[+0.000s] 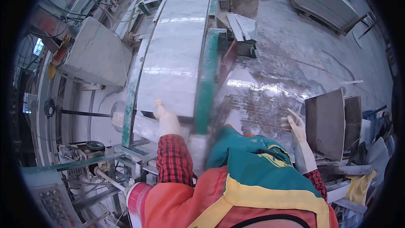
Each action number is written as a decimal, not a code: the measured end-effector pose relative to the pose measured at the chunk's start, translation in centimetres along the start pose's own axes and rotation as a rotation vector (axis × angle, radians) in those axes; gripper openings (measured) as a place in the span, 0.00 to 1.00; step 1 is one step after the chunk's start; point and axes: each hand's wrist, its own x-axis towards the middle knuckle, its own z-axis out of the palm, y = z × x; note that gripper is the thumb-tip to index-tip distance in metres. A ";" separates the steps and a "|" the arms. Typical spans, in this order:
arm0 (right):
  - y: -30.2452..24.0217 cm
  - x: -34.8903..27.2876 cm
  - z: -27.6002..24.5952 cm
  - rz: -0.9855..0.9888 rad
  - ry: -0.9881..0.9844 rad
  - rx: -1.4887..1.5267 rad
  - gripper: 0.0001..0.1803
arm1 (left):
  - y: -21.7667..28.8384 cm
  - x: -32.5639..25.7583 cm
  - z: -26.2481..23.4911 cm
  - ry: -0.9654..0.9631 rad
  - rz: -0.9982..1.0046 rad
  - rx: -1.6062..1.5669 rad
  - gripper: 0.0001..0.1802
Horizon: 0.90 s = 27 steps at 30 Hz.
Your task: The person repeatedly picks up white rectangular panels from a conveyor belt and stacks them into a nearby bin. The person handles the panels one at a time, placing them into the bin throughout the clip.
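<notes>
A long, wet, shiny white slab [173, 65] stretches away from me on a conveyor bed with green side rails. At its near end my left hand [163, 115], in a pale glove, is closed on the edge. One digit lies on the slab's top face; the other fingers are mostly hidden. My right hand [296, 127], gloved too, hangs out to the right above the floor with its fingers apart, holding nothing. Closest to it stand upright brown panels [325, 124], a short gap away.
The green rail [204, 88] runs along the slab's right side. Wet, dirty floor [270, 84] lies to the right. At left are a tilted pale slab [99, 52], a metal frame and a button panel [57, 207]. Stacked slabs [322, 2] stand at far right.
</notes>
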 end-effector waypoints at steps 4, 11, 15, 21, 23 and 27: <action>-0.4 -0.8 0.4 0.019 -0.001 0.008 0.26 | -0.4 2.3 -0.1 0.027 0.015 0.053 0.53; 1.1 -0.5 -0.2 0.018 -0.011 0.054 0.26 | -0.3 1.6 0.8 0.036 0.031 0.071 0.47; 1.0 -0.8 0.0 0.026 -0.005 0.068 0.26 | 0.2 -1.2 1.3 0.132 0.070 0.197 0.46; 3.2 0.3 -0.3 -0.020 -0.079 0.079 0.28 | -1.1 1.6 0.6 -0.099 0.169 0.379 0.36; 3.8 0.4 -0.3 -0.121 -0.112 0.131 0.29 | 0.5 -5.0 0.8 -0.228 0.253 0.636 0.37; 3.6 1.8 0.9 -0.037 -0.189 0.166 0.31 | 0.2 -1.4 -0.5 0.011 0.355 0.781 0.46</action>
